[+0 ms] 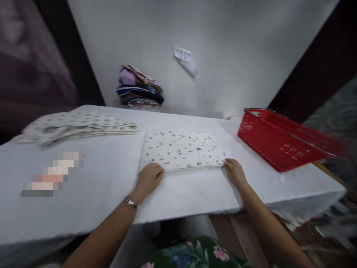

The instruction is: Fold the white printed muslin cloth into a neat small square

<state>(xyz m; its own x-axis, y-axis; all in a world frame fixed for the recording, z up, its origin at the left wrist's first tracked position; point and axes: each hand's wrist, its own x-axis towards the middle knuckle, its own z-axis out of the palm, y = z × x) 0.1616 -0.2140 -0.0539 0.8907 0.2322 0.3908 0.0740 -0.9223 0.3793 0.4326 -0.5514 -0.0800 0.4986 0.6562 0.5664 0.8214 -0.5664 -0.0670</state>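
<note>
A white cloth with a small scattered print lies folded into a flat rectangle in front of me. My left hand is at its near left corner, fingers curled in and closed on the edge. A small dark mark shows by those fingertips, too small to name. At the near right corner, my right hand pinches the edge between thumb and fingers. Several layers show along the near fold. The fingertips under the cloth are hidden.
A similar printed cloth lies loosely folded at the table's back left, with a pixelated item before it. A red basket stands at the right. Behind the white table, folded textiles are stacked against the wall, which bears a paper.
</note>
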